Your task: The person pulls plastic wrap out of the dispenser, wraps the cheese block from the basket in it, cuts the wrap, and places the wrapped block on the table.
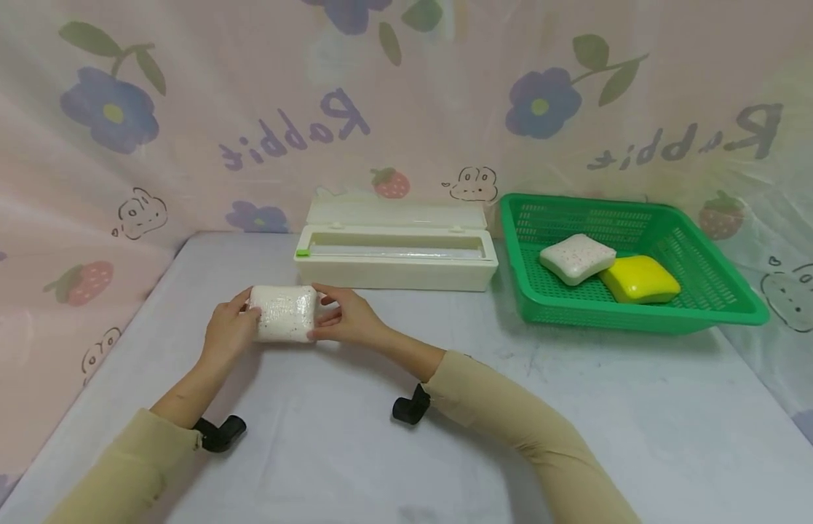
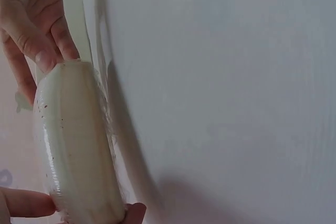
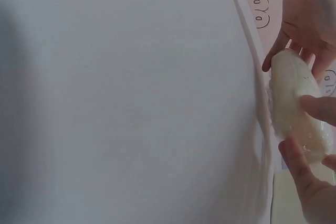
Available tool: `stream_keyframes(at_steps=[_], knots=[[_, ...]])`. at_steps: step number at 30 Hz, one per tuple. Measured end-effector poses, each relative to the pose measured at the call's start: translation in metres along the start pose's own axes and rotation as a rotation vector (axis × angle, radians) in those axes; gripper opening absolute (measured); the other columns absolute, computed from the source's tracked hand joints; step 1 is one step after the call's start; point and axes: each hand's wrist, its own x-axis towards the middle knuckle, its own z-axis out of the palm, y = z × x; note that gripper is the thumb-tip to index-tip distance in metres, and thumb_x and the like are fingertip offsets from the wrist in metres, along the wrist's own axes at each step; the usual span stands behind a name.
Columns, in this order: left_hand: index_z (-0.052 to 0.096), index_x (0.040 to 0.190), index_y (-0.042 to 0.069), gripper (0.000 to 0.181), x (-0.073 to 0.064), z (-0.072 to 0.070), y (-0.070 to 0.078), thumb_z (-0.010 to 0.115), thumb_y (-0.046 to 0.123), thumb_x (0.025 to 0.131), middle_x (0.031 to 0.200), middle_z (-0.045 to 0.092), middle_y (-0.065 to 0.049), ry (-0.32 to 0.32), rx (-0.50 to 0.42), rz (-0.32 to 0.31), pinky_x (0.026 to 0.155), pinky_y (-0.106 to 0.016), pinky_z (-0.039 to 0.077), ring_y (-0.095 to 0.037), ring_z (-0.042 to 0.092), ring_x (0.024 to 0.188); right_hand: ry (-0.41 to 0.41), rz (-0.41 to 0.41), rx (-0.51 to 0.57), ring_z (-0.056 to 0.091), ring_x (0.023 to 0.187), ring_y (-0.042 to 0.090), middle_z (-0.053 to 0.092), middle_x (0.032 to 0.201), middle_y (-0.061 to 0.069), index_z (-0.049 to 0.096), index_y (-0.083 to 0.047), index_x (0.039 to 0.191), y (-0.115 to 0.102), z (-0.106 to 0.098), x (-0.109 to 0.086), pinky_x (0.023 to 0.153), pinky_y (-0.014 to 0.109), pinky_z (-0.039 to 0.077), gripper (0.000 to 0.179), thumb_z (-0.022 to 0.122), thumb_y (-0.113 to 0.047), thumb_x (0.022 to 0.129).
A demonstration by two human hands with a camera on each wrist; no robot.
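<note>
A white, dark-speckled, pillow-shaped block (image 1: 284, 313) is wrapped in shiny clear film. Both hands grip it by opposite ends, over the left part of the table. My left hand (image 1: 228, 331) holds the left end, its thumb on the near face. At the right end, my right hand (image 1: 350, 314) pinches between the thumb at the lower corner and a finger at the upper corner. In the left wrist view the block (image 2: 79, 145) stands edge-on, with loose film along one side. The right wrist view also shows the wrapped block (image 3: 294, 93) between fingers of both hands.
Behind the hands sits a white cling film dispenser (image 1: 396, 276), lid raised, film roll inside. At right, a green basket (image 1: 635, 316) holds a white speckled block (image 1: 576, 258) and a yellow block (image 1: 642, 279). A printed curtain (image 1: 406, 94) hangs behind the white-covered table (image 1: 340, 451).
</note>
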Motion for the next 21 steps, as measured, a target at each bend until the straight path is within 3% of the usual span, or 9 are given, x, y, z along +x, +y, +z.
stream_keyframes(at_steps=[4, 8, 14, 21], knots=[[0.024, 0.149, 0.0, 0.057, 0.005, -0.009, -0.007, 0.032, 0.016, 0.096, 0.138, 0.037, -0.035, 0.02, -0.004, -0.037, 0.104, -0.06, 0.028, -0.049, 0.033, 0.128, -0.001, -0.005, -0.049, 0.07, 0.098, 0.024, 0.055, 0.127, 0.019, 0.037, -0.009, 0.147, -0.006, 0.01, 0.01, 0.073, 0.017, 0.054, 0.083, 0.08, -0.009, 0.076], [0.03, 0.148, 0.0, 0.055, 0.007, -0.015, -0.014, 0.033, 0.015, 0.095, 0.14, 0.041, -0.032, 0.087, 0.021, -0.078, 0.106, -0.058, 0.028, -0.048, 0.034, 0.132, -0.014, 0.016, -0.088, 0.071, 0.094, 0.017, 0.057, 0.126, 0.015, 0.038, -0.011, 0.147, -0.013, 0.019, 0.02, 0.072, 0.015, 0.052, 0.082, 0.081, -0.014, 0.076], [0.038, 0.144, -0.001, 0.051, 0.008, -0.028, -0.025, 0.033, 0.019, 0.097, 0.136, 0.047, -0.031, 0.181, 0.056, -0.088, 0.099, -0.057, 0.035, -0.048, 0.041, 0.126, -0.032, 0.062, -0.11, 0.07, 0.093, 0.011, 0.059, 0.124, 0.011, 0.039, -0.011, 0.146, -0.024, 0.035, 0.035, 0.072, 0.014, 0.049, 0.082, 0.081, -0.018, 0.076], [0.041, 0.142, 0.0, 0.049, 0.013, -0.04, -0.041, 0.034, 0.022, 0.099, 0.135, 0.049, -0.03, 0.27, 0.024, -0.113, 0.102, -0.054, 0.034, -0.047, 0.041, 0.128, -0.037, 0.092, -0.142, 0.068, 0.098, 0.011, 0.06, 0.127, 0.009, 0.035, -0.01, 0.148, -0.03, 0.058, 0.055, 0.074, 0.012, 0.046, 0.084, 0.081, -0.021, 0.078]])
